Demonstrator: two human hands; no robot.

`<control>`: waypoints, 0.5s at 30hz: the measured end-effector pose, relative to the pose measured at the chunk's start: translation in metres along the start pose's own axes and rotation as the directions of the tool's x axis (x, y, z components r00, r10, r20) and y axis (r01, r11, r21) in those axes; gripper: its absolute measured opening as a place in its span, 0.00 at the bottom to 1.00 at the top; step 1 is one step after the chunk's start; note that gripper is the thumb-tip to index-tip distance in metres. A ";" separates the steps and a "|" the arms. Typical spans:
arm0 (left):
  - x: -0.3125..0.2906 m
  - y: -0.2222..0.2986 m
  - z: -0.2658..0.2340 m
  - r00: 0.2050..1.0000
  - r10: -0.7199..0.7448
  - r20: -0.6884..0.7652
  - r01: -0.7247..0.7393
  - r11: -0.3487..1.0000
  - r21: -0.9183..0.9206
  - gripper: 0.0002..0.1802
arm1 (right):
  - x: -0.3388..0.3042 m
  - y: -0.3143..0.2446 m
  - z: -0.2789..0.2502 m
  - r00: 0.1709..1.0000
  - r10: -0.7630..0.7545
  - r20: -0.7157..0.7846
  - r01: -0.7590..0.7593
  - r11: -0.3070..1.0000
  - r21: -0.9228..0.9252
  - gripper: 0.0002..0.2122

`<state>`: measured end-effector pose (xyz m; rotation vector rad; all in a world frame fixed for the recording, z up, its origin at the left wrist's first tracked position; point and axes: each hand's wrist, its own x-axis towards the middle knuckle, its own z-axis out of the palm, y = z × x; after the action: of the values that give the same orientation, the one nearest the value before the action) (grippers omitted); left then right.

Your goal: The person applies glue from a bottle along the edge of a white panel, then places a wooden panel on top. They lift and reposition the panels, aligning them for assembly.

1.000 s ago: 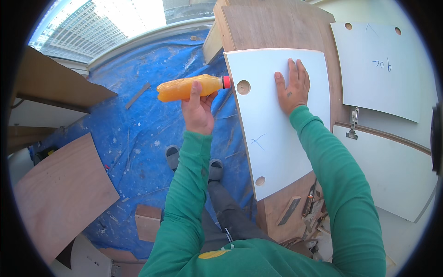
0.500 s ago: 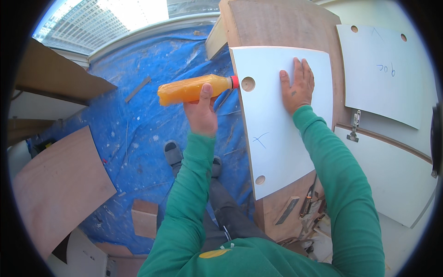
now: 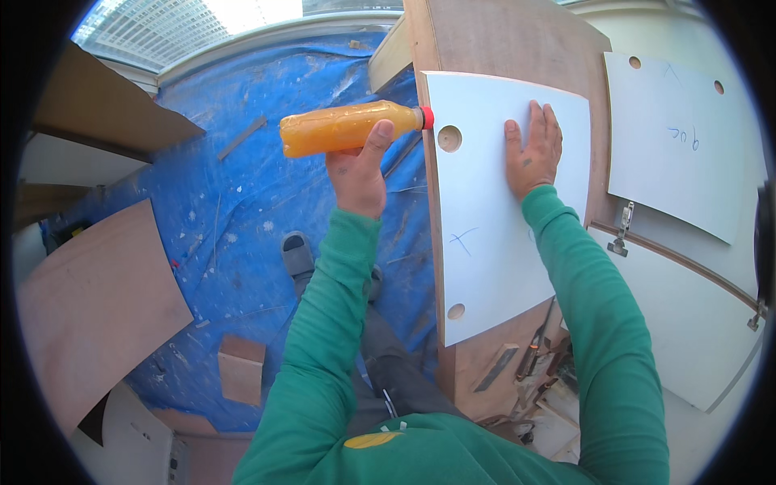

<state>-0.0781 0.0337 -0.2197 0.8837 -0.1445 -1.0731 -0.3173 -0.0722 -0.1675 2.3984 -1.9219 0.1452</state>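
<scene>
My left hand [image 3: 361, 174] is wrapped round a clear plastic bottle [image 3: 339, 129] of orange liquid with a red cap. The bottle lies nearly level, its cap at the left edge of a white panel [image 3: 501, 234]. Whether the cap touches that edge I cannot tell. Flat on the panel rests my right hand [image 3: 533, 158], fingers stretched out and holding nothing. Two round hinge holes show along the panel's left side, with a pen-drawn cross between them. The panel lies on a brown wooden workbench [image 3: 509, 36].
A blue tarp [image 3: 242, 194] covers the floor, with a plywood sheet [image 3: 105, 307] and a wooden block [image 3: 241, 370] on it. Hand tools [image 3: 533, 352] lie at the bench's near end. Another white panel [image 3: 671, 145] and a hinged door [image 3: 679, 315] stand at the right.
The panel and bench sit slightly further right in view. The bottle has shifted a little up and right with my left hand. My right hand stays flat on the panel.
</scene>
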 end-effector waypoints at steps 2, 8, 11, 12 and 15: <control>-0.015 0.000 -0.006 1.000 -0.024 0.003 0.023 0.996 0.081 0.25 | -0.001 0.002 0.001 1.000 -0.002 -0.003 0.002 1.000 0.001 0.31; -0.034 0.007 0.006 0.998 -0.043 -0.047 0.039 0.996 -0.082 0.24 | -0.002 0.005 0.001 1.000 0.004 0.002 -0.004 1.000 -0.002 0.31; -0.011 0.008 0.009 1.000 -0.021 -0.024 0.020 0.999 -0.043 0.23 | 0.000 0.003 0.001 1.000 -0.013 -0.001 0.013 1.000 0.006 0.31; -0.001 0.004 0.005 1.000 0.007 -0.001 -0.007 1.000 -0.029 0.23 | 0.000 0.003 0.002 1.000 -0.018 -0.003 0.018 1.000 0.004 0.31; 0.012 0.002 0.004 0.999 -0.035 -0.001 0.034 0.996 -0.079 0.22 | 0.000 0.002 0.001 1.000 -0.013 0.006 0.013 1.000 0.011 0.31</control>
<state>-0.0733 0.0218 -0.2193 0.8189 -0.0849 -1.1027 -0.3190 -0.0730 -0.1686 2.4208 -1.9130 0.1480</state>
